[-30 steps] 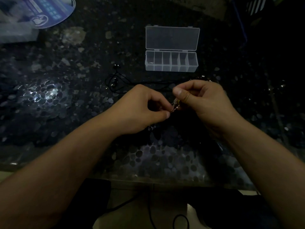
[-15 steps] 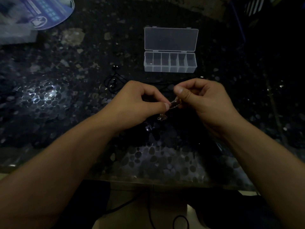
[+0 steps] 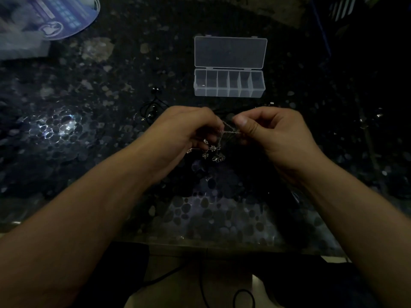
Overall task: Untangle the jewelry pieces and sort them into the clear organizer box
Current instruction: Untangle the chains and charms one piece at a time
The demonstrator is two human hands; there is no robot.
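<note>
A thin silver chain (image 3: 230, 131) with small charms is stretched between my two hands above the dark pebble-patterned table. My left hand (image 3: 184, 130) pinches its left part, and a bunch of charms (image 3: 212, 152) dangles below my fingers. My right hand (image 3: 273, 134) pinches the right end between thumb and forefinger. The clear organizer box (image 3: 229, 90) stands open farther back, its lid (image 3: 230, 52) flipped away from me; its several compartments look empty. A black cord necklace (image 3: 151, 110) lies on the table left of my hands.
A blue round printed item (image 3: 60, 18) and a pale plastic bag (image 3: 20, 43) sit at the far left corner. The table's near edge (image 3: 200, 243) runs below my forearms, with dark cables under it.
My hands have moved slightly apart, drawing the chain out between them. More of the chain and its charms now hangs below my left fingers.
</note>
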